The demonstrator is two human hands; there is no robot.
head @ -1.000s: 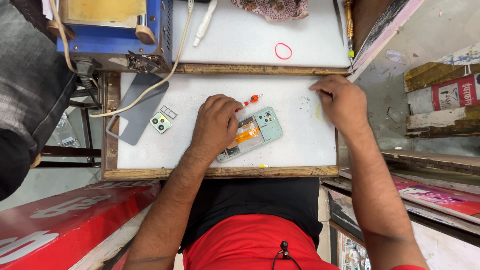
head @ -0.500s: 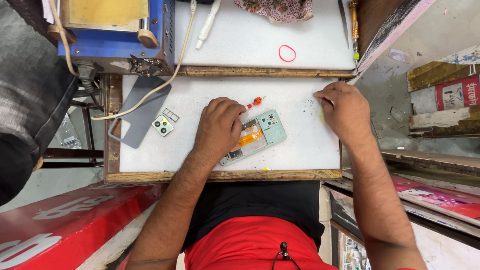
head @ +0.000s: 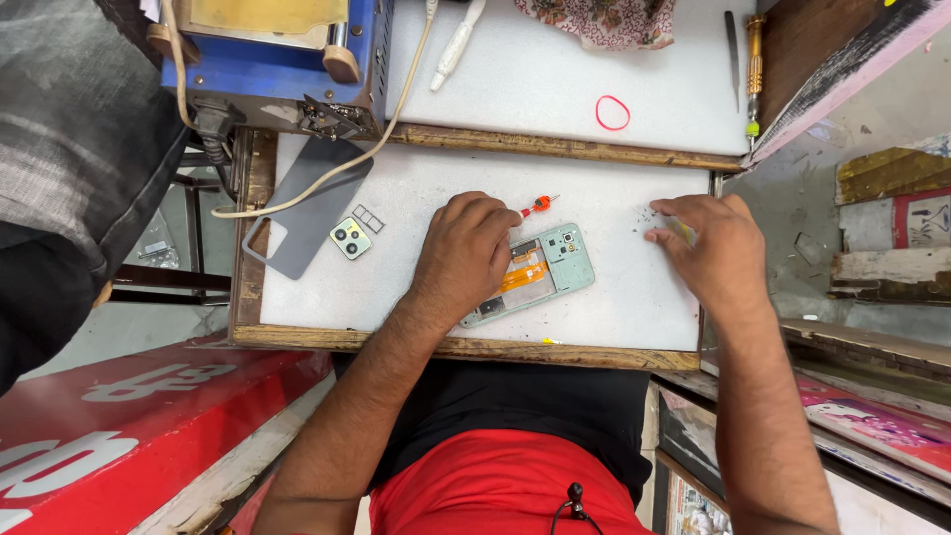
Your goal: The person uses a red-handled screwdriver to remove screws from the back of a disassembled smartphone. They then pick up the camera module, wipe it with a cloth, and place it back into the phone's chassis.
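An opened phone [head: 535,272] with a pale green frame is laid flat on the white worktop [head: 614,307], near the front wooden edge. Its back has been taken off, so the orange strip inside can be seen. The phone is pressed down by the left hand [head: 464,253], which is laid over its left part with the fingers curled. A small screwdriver [head: 537,205] with an orange handle is seen just beside the fingertips of that hand; whether it is held cannot be told.

The right hand [head: 708,248] is rested on the worktop near the right edge, well apart from the phone. Its fingers are bent down onto the surface, and something small and yellowish is touched under them. Whether it is gripped cannot be told.

To the left, a grey back cover [head: 302,213] is laid flat, and a small square camera piece [head: 350,239] is placed just beside it. Farther back, a pink rubber band [head: 612,112] is seen.
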